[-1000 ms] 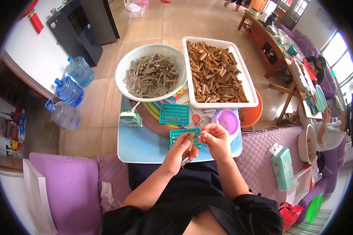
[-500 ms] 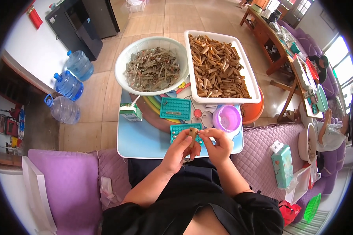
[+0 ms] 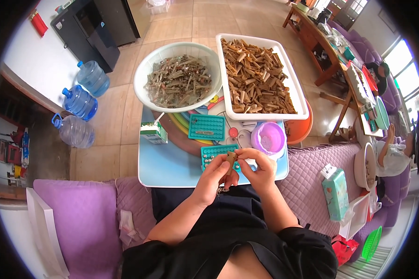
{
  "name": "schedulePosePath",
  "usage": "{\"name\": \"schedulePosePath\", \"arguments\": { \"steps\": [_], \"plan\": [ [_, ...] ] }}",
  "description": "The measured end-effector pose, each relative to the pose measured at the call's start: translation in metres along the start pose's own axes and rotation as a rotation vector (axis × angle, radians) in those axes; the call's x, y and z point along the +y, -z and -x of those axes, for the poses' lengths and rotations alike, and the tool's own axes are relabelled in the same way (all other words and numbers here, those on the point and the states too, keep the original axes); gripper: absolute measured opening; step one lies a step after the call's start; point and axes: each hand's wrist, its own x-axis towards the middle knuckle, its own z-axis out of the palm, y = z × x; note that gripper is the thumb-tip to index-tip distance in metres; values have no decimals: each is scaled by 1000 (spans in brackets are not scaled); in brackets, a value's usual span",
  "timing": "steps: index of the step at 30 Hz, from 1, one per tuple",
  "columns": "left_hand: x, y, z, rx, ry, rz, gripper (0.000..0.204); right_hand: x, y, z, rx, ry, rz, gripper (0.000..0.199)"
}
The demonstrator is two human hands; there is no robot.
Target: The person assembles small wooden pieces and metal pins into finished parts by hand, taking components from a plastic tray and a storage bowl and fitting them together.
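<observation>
Between the fingertips of my left hand [image 3: 209, 180] is a small brown curved piece [image 3: 231, 159], held upright above the table's near edge. My right hand [image 3: 261, 171] is closed in a pinch against the piece's right edge; anything tiny in its fingertips is too small to make out. Just behind my hands lies a teal tray [image 3: 213, 151] with rows of pits and small silvery bits in some, partly covered by my fingers. Another teal pitted tray [image 3: 206, 122] sits farther back, with a pale slim strip on it. Right of them stands a purple tub [image 3: 280, 142].
A white tray [image 3: 304, 104] heaped with similar brown pieces and a pale round basin [image 3: 140, 83] of greenish-brown strips stand at the table's back. A green-white carton [image 3: 152, 132] with a straw is at left. An orange bucket [image 3: 301, 132] stands by the right edge. Another person [image 3: 393, 153] sits far right.
The brown piece has turned a little in my left fingers, showing more of its flat brown side. My right fingertips have shifted slightly along its edge.
</observation>
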Motion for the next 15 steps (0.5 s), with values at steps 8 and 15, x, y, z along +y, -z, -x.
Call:
{"name": "schedulePosePath", "arguments": {
  "steps": [8,15],
  "plan": [
    [-6,3,-1,29,38,14,28,1,-9,-2,47,188,210,13],
    [-6,11,-6,68,71,8,24,13,-3,2,-41,46,85,17]
  ]
}}
